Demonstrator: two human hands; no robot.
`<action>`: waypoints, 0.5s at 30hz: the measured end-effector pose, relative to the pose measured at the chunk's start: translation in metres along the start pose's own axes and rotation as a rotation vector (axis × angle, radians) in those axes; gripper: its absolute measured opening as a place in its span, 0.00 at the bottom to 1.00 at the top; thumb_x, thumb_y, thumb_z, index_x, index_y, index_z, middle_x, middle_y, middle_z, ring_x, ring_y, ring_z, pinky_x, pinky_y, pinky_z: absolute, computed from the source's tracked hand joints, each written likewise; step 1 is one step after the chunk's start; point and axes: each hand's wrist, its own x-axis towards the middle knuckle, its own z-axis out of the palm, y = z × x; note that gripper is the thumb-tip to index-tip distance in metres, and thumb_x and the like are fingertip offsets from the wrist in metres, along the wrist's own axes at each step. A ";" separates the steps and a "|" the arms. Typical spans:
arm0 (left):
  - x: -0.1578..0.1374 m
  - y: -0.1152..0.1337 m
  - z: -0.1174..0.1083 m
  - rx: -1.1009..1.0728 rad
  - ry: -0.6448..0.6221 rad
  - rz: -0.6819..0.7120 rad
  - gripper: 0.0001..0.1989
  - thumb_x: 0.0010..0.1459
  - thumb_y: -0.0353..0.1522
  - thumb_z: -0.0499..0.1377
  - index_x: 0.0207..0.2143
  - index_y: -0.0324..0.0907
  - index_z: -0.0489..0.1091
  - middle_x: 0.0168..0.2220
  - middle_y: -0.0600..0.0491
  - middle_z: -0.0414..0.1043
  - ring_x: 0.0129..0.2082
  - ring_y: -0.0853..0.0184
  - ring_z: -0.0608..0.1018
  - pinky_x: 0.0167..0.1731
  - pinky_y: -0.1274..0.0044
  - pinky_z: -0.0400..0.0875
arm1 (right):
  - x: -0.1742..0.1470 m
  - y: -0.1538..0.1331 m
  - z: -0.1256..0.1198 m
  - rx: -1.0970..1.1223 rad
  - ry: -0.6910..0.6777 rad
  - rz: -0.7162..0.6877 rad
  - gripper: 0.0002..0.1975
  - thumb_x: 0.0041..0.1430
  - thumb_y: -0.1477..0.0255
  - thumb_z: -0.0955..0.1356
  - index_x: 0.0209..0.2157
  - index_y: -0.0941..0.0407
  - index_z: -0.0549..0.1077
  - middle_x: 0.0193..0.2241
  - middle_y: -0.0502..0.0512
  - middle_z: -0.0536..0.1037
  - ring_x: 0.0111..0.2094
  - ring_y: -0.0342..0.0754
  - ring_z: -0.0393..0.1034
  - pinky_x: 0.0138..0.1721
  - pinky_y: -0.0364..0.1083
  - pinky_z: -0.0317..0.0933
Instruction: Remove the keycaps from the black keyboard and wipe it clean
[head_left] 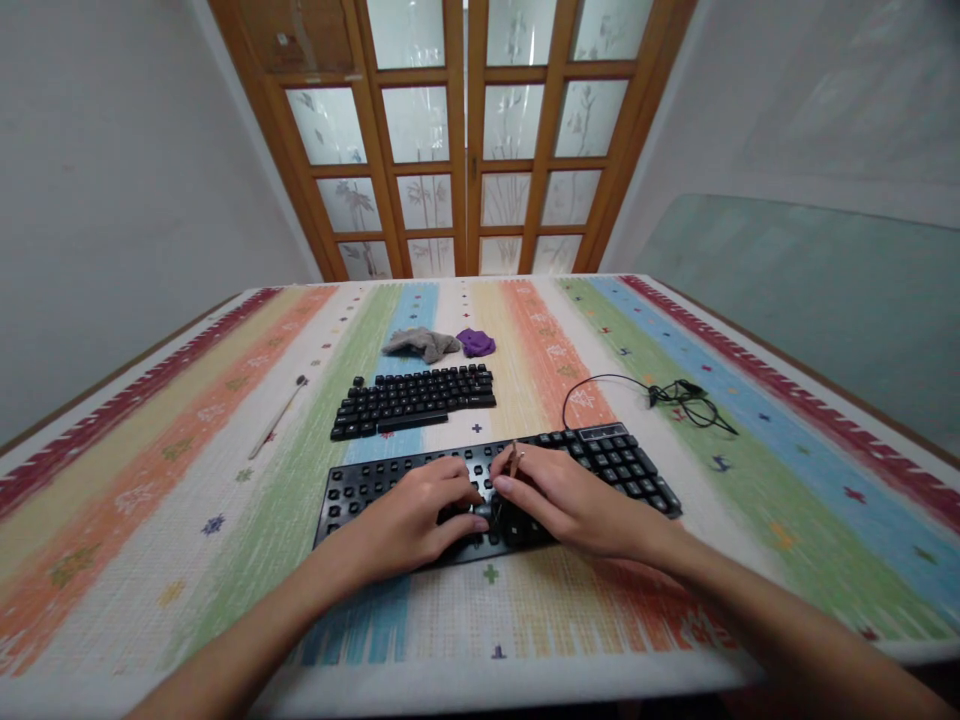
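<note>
Right hand (566,495) partly hides keyboard (478,465); brownish item (514,459) unclear.

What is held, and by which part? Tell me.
Right hand perhaps pinches a small brownish thing, by which part is unclear. Whether left hand holds anything cannot be told.

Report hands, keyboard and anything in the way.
Left hand, right hand at keyboard, grip unclear. Left section lacks keycaps. Loose keycaps lie beyond. Hands partly hide middle.

My left hand (439,510) and right hand (577,500) are bare, with slender fingers (456,490), short thumbnails (480,523) and slim, bare forearms (289,595).
</note>
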 end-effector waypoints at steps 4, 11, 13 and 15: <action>0.013 -0.017 -0.016 0.096 0.128 0.044 0.09 0.65 0.36 0.57 0.39 0.40 0.73 0.34 0.52 0.69 0.34 0.67 0.73 0.35 0.75 0.69 | -0.004 0.003 -0.007 -0.012 0.043 0.013 0.11 0.70 0.68 0.60 0.39 0.57 0.70 0.35 0.55 0.75 0.36 0.47 0.70 0.42 0.47 0.63; 0.047 -0.073 -0.017 0.459 0.158 0.033 0.08 0.65 0.33 0.56 0.38 0.38 0.73 0.35 0.49 0.68 0.37 0.63 0.71 0.39 0.71 0.71 | -0.019 0.002 -0.026 -0.013 0.142 0.005 0.11 0.70 0.67 0.60 0.39 0.57 0.70 0.34 0.54 0.75 0.35 0.46 0.70 0.41 0.46 0.63; 0.054 -0.083 -0.012 0.517 0.132 0.000 0.07 0.64 0.32 0.56 0.36 0.38 0.73 0.35 0.49 0.67 0.38 0.62 0.71 0.40 0.70 0.71 | -0.023 0.002 -0.028 -0.017 0.151 -0.002 0.11 0.70 0.67 0.60 0.40 0.57 0.71 0.34 0.54 0.76 0.35 0.46 0.70 0.40 0.45 0.63; 0.058 -0.088 -0.008 0.550 0.117 -0.024 0.08 0.64 0.31 0.56 0.36 0.38 0.73 0.35 0.49 0.67 0.39 0.62 0.71 0.41 0.70 0.71 | -0.027 0.001 -0.028 -0.019 0.146 -0.006 0.10 0.70 0.67 0.61 0.40 0.56 0.71 0.34 0.53 0.75 0.34 0.45 0.70 0.39 0.45 0.63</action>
